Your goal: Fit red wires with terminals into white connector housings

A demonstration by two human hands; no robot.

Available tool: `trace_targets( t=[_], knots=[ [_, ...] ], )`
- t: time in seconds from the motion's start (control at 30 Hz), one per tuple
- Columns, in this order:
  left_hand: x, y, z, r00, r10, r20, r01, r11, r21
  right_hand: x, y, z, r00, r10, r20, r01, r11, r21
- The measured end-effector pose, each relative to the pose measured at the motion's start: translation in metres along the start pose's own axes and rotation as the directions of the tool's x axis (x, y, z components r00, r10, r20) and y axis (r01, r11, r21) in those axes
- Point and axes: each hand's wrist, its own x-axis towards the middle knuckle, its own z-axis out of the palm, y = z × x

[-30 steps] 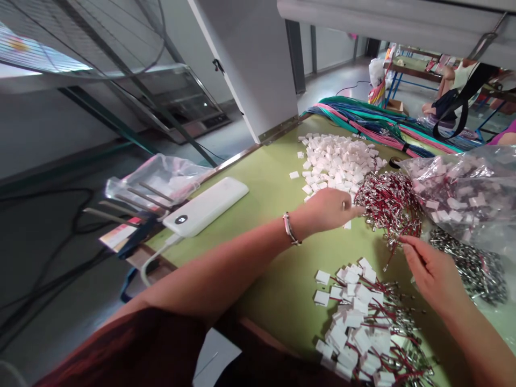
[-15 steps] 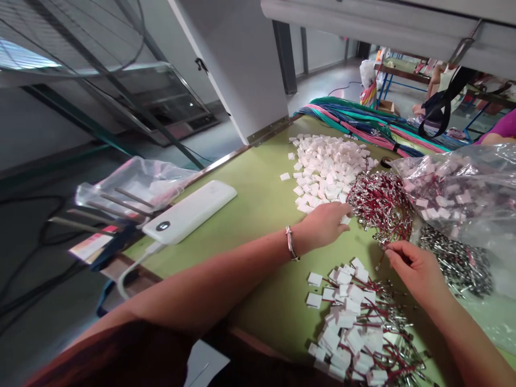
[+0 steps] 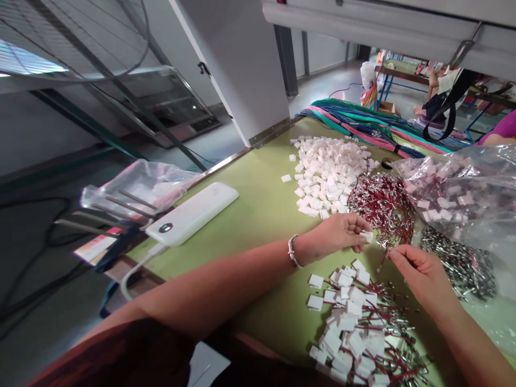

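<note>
My left hand (image 3: 341, 234) pinches a small white connector (image 3: 366, 236) in its fingertips, in front of the heap of loose white connectors (image 3: 328, 166). Just to its right, my right hand (image 3: 419, 266) is closed on a short red wire with a metal tip (image 3: 382, 260), which points down and left. A pile of red wires with metal ends (image 3: 381, 201) lies beyond both hands. Nearer to me is a pile of white connectors with red wires attached (image 3: 355, 322).
A white power bank (image 3: 193, 215) with a cable lies at the left table edge. Clear plastic bags (image 3: 475, 188) of parts are at the right. Long coloured wire bundles (image 3: 363, 123) lie at the back. A person (image 3: 437, 94) sits far off.
My left hand has moved right and slightly nearer to me, away from the white heap, with a white connector now in its fingers. My right hand has barely moved.
</note>
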Motion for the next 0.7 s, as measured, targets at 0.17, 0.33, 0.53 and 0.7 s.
trace_targets(
  t=[0.17, 0.33, 0.53, 0.7],
  knots=[
    [-0.001, 0.001, 0.004, 1.0, 0.009, 0.016, -0.009, 1.0, -0.019, -0.001, -0.003, 0.002, 0.996, 0.025, 0.082, -0.028, 0.999, 0.028],
    [-0.001, 0.001, 0.002, 0.998, 0.046, 0.032, -0.045, 0.997, -0.058, -0.001, -0.004, 0.004, 0.923, 0.191, 0.334, -0.259, 0.95, 0.172],
    [-0.002, 0.006, 0.001, 0.994, 0.063, 0.087, -0.064, 0.998, -0.001, -0.002, -0.008, 0.002, 0.868, 0.22, 0.446, -0.367, 0.888, 0.276],
    [-0.009, 0.018, 0.002, 0.982, 0.115, 0.152, -0.156, 0.945, 0.287, -0.004, -0.013, -0.003, 0.86, 0.249, 0.445, -0.359, 0.915, 0.183]
  ],
)
